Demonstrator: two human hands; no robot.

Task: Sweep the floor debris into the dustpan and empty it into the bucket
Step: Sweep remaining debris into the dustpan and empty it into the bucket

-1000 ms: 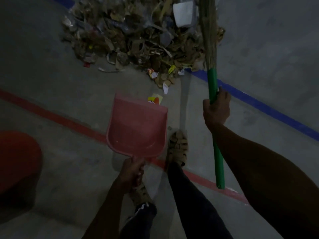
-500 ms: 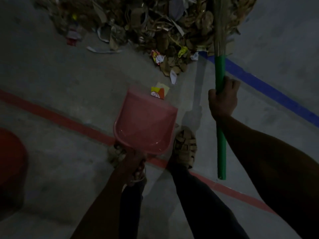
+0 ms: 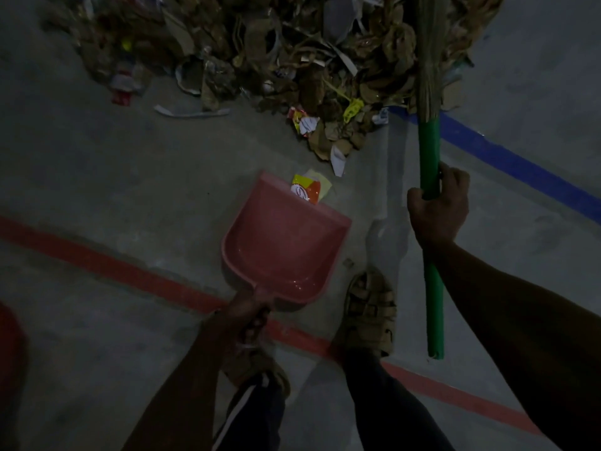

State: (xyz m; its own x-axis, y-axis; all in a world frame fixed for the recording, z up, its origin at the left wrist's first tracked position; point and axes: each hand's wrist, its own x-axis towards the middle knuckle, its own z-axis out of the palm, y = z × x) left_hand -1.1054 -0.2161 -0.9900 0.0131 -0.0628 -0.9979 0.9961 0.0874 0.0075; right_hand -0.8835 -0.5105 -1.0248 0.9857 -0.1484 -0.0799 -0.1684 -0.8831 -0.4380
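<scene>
Below the pile: debris (image 3: 292, 53) heaped ahead, pink dustpan (image 3: 286, 242) mouth aimed toward it, empty.
Left hand (image 3: 248, 315): fingers wrapped round the pan's handle.
Right hand (image 3: 437, 208): gripping green broom (image 3: 429, 164), bristles on the pile, ready to drag.
Bucket: unclear.

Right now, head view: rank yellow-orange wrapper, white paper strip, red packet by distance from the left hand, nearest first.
From the left hand:
1. yellow-orange wrapper, at the dustpan's front lip.
2. white paper strip, ahead-left on bare floor.
3. red packet, farther left at the pile's edge.
</scene>
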